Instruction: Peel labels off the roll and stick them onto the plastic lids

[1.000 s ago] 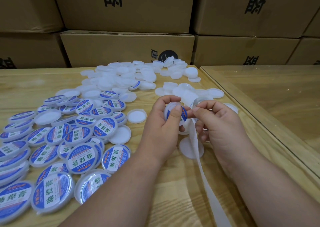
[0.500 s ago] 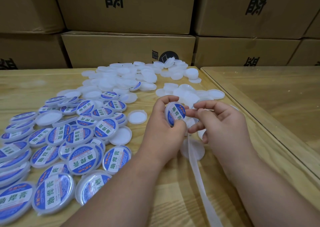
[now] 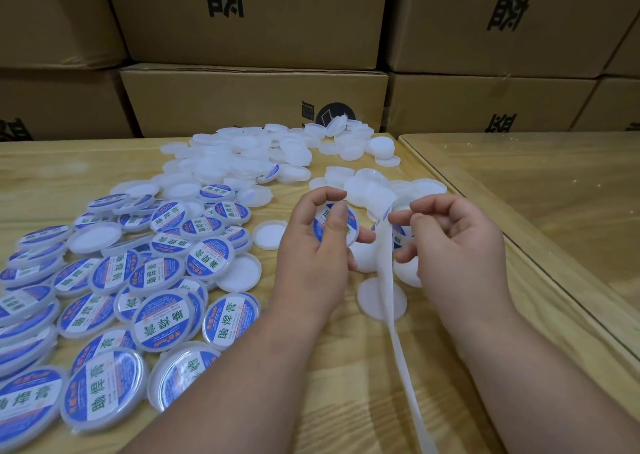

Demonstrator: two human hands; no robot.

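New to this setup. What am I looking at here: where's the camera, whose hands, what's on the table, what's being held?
There is no robot. A person works with bare hands, and the single camera sits on their head, looking forward and down.

The left hand grips a plastic lid that already carries a blue and white label, the thumb lying across its face. The right hand pinches the white label strip, which trails down toward the viewer.

On the wooden table, labelled lids are piled at the left and plain white lids lie farther back. Stacked cardboard boxes stand behind the table, and a second, glass-topped table adjoins at the right.
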